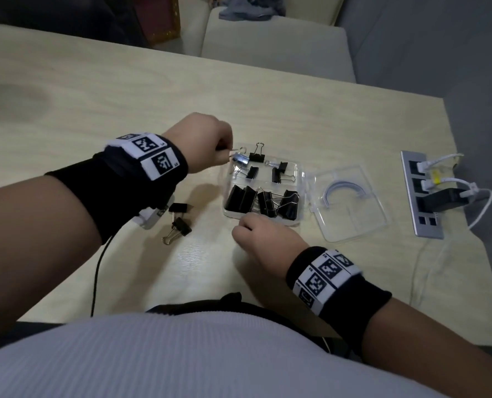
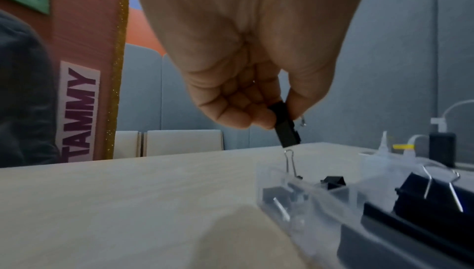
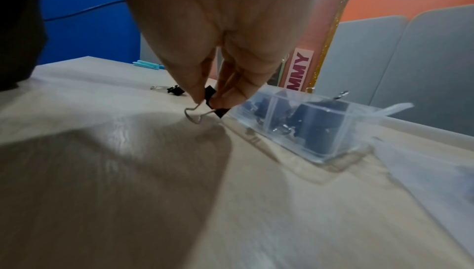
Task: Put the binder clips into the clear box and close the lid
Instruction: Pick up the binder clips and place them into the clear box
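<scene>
The clear box (image 1: 302, 182) stands open mid-table, its compartments holding several black binder clips (image 1: 262, 201). Its lid (image 1: 354, 205) lies flat to the right, still hinged. My left hand (image 1: 224, 153) pinches a small black binder clip (image 1: 240, 159) over the box's far-left corner; in the left wrist view the clip (image 2: 286, 125) hangs from the fingers just above the box (image 2: 295, 202). My right hand (image 1: 247, 225) sits at the box's near edge and pinches another small clip (image 3: 212, 101) just off the table. Two loose clips (image 1: 178, 208) (image 1: 178, 229) lie left of the box.
A grey power strip (image 1: 423, 193) with white cables and a black adapter lies at the right edge. A black cable (image 1: 98, 268) runs down from my left wrist. A pale chair (image 1: 267, 44) stands beyond the table's far edge. A blue item (image 3: 148, 64) lies farther left.
</scene>
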`<state>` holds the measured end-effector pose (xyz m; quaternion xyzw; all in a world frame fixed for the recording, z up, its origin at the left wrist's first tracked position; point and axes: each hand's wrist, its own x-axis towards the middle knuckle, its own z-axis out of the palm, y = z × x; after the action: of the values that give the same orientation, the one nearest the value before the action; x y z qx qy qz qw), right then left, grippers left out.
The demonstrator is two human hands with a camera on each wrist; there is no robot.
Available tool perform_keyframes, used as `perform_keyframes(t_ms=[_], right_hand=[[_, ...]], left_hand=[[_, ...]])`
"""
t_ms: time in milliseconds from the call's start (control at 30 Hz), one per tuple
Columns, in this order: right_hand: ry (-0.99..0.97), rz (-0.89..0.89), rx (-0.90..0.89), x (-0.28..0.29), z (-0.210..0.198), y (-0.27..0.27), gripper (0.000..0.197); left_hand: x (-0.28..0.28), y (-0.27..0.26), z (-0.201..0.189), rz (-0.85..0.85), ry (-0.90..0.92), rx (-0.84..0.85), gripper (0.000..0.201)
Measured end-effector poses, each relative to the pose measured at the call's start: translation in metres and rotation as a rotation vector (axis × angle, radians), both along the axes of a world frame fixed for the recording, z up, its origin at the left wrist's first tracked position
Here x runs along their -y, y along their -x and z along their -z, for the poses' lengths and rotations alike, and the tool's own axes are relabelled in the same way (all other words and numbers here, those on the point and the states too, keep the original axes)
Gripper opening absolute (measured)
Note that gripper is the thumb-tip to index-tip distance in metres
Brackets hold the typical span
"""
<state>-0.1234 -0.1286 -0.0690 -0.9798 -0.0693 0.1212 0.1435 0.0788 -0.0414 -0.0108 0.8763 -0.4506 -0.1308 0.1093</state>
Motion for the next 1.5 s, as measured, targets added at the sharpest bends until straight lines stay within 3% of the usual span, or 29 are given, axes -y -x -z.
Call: perform_keyframes(t_ms=[133,267,400,533,733,867,1000,1100,1233,1333,1500], right_hand=[[-0.141,0.105,0.141,0.009,-0.008,-0.004,0.012],[-0.310,0.401,0.325,0.026,-0.022,-0.015,0.012],[-0.344,0.689,0.356,0.051,-0.027,-0.030,0.015],[-0.256,0.728,0.192,0.070,-0.022,-0.041,0.029],[-0.183,0.731,0.054,0.077,-0.013,-0.045,0.045],[-0.174,0.701,0.039,0.077,-0.013,-0.044,0.047],[-0.200,0.615,0.127,0.065,-0.018,-0.039,0.042],[-0.185,0.434,0.247,0.041,-0.022,-0.034,0.030],[-0.138,0.067,0.254,-0.004,-0.018,-0.028,0.019],[-0.080,-0.169,0.219,-0.032,-0.008,-0.030,0.023],[-0.016,-0.283,0.174,-0.050,0.009,-0.036,0.038]], left_hand=[[0.019,0.003,0.005,-0.046,0.101,-0.078,0.020],[0.030,0.008,0.021,0.052,-0.031,-0.010,0.035],[0.032,0.013,0.035,0.119,-0.172,0.123,0.060],[0.037,0.005,0.041,0.071,-0.245,0.058,0.069],[0.037,0.008,0.043,0.211,-0.192,0.041,0.061],[0.030,0.008,0.035,0.257,-0.147,0.025,0.054],[0.008,-0.001,0.028,0.089,-0.063,-0.023,0.050],[-0.016,-0.008,0.031,-0.012,-0.043,-0.038,0.047],[-0.043,-0.014,0.032,-0.057,-0.293,-0.117,0.036],[-0.053,-0.010,0.028,0.037,-0.484,-0.195,0.026],[-0.058,0.008,0.027,0.237,-0.716,-0.146,0.037]])
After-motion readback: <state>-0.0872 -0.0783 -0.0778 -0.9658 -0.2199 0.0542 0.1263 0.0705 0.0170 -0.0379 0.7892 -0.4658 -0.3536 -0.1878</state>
